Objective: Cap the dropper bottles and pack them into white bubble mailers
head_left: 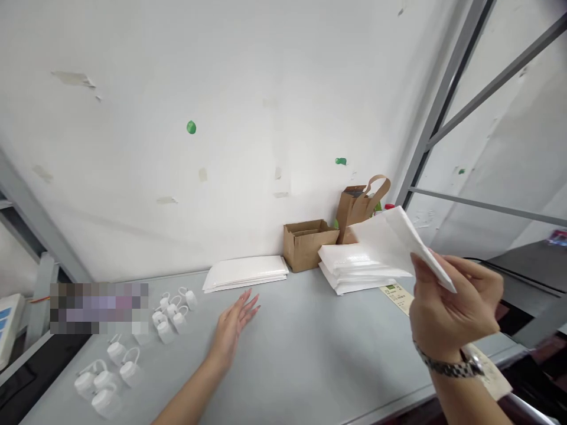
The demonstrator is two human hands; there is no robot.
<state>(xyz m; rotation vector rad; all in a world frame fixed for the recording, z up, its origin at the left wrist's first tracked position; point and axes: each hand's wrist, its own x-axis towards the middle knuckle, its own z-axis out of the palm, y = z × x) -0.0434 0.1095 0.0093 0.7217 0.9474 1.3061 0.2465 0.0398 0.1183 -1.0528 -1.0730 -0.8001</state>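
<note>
My right hand, with a watch on its wrist, pinches the edge of a white padded envelope and holds it raised and tilted. Behind and below that envelope lies a pile of white bubble envelopes on the grey table. My left hand is over the middle of the table, fingers stretched out and holding nothing. It is nearest to a flat stack of white envelopes by the wall. Several small white capped bottles with loops stand to its left.
An open cardboard box and a brown paper bag with a handle stand against the wall. A printed paper slip lies partly under the right-hand pile. Grey metal frame posts rise at the right. A power strip sits at far left.
</note>
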